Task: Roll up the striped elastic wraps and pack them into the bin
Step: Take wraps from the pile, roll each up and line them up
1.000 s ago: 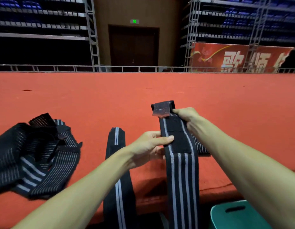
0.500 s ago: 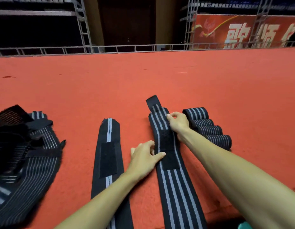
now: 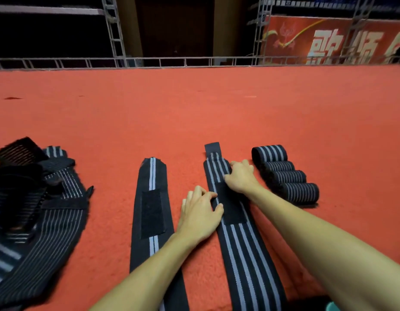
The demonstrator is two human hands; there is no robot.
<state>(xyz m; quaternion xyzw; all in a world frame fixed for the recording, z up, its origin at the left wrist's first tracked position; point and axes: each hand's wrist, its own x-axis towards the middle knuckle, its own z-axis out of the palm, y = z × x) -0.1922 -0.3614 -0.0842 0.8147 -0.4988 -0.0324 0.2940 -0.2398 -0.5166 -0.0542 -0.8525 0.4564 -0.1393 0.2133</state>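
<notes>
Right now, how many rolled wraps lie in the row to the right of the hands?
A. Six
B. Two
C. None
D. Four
D: four rolled wraps sit side by side on the red mat, just right of the right hand, which with the left hand rests on a flat wrap.

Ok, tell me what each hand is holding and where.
Neither grips anything. Both press the flat striped wrap onto the red carpet: right hand near its far end, left hand at its left edge.
</notes>
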